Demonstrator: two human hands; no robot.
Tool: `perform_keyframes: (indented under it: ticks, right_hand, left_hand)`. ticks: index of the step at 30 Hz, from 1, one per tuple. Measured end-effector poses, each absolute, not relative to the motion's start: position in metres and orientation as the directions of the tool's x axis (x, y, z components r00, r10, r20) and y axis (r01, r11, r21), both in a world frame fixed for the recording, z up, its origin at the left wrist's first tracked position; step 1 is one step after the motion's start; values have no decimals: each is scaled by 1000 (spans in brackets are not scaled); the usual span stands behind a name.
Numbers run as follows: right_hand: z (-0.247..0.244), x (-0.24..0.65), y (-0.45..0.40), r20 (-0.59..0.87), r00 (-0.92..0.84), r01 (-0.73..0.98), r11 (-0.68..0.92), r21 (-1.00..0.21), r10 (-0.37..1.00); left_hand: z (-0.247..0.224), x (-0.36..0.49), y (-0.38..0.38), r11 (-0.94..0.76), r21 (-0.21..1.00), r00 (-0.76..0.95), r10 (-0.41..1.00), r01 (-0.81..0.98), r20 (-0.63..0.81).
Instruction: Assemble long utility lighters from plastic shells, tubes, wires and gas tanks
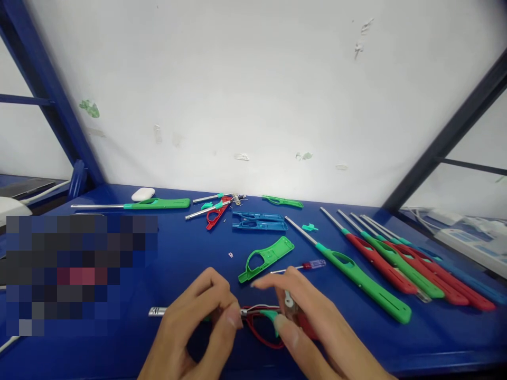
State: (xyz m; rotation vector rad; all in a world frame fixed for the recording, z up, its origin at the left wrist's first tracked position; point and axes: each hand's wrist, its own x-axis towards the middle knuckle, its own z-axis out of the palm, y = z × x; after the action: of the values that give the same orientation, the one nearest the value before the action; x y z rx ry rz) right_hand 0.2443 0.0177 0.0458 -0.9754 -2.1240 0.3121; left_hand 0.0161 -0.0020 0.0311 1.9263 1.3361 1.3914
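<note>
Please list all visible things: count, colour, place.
lighters: seven, red, green, blue, mostly right
opened lighter: one, red, front
shells: five, green, blue, red, centre
rods: two, silver, back
small parts: several, teal, white, centre
screwdriver: one, purple-red, centre
object: one, white, back left
devices: several, white, edges
blurred patch: one, dark, left
posts: two, blue, sides
table: one, blue, below
wall: one, white, behind
left hand: one, bare, front
right hand: one, bare, front

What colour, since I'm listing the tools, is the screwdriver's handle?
The screwdriver's handle is red at one end, clear purple along the rest; head view.
</note>
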Motion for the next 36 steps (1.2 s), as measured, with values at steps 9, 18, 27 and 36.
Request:
perform_keyframes:
  ticks: [9,18,27,36]
  right_hand:
    - [25,236,26,586,-410,282,708,-647,699]
    - [28,230,31,703,-359,269,789,-552,614]
    - [25,225,27,719,-369,246,807,-536,590]
    - [27,229,28,710,-396,286,813,-507,582]
  left_hand:
    - [26,17,0,-415,828,159,910,376,384]
    - [26,18,-1,-399,826,154,917,398,368]
    - [29,24,-2,-396,835,104,916,381,387]
    - [29,23,-5,-373,846,109,927,380,360]
